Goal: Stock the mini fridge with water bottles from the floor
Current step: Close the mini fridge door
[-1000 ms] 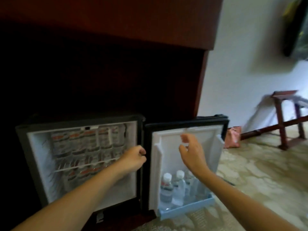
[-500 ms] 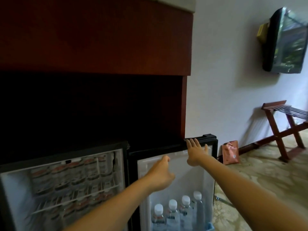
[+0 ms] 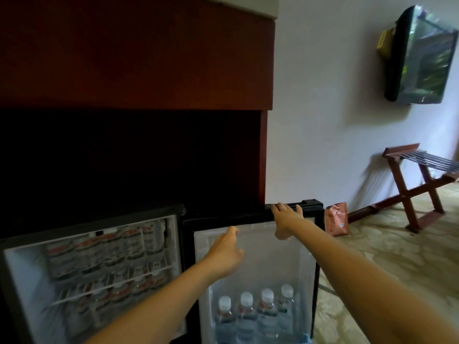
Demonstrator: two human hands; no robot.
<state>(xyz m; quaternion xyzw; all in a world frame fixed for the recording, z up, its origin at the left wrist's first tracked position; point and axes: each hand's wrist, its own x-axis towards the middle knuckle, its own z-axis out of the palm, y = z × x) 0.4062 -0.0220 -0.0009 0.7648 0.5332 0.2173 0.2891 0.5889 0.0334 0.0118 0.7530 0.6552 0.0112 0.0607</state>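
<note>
Two bare forearms show, with no sleeves, gloves, watch, rings or bands on either. The left hand [image 3: 224, 254] and the right hand [image 3: 285, 220] are slim, with long, narrow fingers [image 3: 278, 207] and short nails. Both arms look smooth and slender, and motion blur softens their outlines.

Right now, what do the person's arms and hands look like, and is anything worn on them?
Both forearms are bare, with no sleeves in view. The left hand and right hand wear no gloves, and I see no watch, bracelet or ring. Motion blur hides finer details.
</note>
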